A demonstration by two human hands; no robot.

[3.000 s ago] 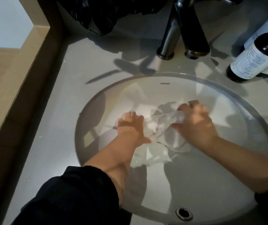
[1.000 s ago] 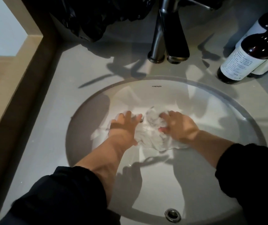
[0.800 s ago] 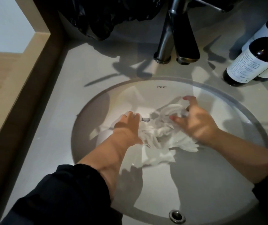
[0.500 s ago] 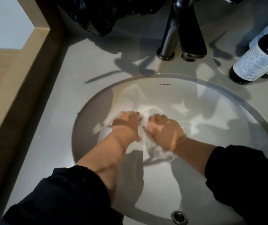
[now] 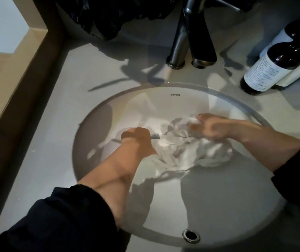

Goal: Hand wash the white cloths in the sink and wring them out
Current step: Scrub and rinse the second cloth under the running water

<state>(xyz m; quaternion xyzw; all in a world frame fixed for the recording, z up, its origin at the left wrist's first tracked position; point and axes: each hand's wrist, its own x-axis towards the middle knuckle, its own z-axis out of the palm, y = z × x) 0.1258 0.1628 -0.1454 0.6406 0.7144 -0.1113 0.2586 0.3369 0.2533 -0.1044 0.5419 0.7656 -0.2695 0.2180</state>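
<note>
Cloths point(image 5: 191, 151), head view: the white bundle lies in the middle of the sink point(image 5: 218, 206), spread from centre toward the right of the frame. Half a second ago it was crushed small between two hands set knuckle to knuckle. The right hand point(image 5: 212, 128) has since swung out to the right and is blurred with motion. Its grip looks clamped on the bundle's upper right end, dragging it open. The left hand point(image 5: 136, 140) has stayed put left of centre, its grip curled down on the near end as an anchor. This reads as one more rubbing stroke, together then apart. Washing is still under way, and wringing has not begun. The tap point(image 5: 180, 42) at the top of the frame shows no stream.
</note>
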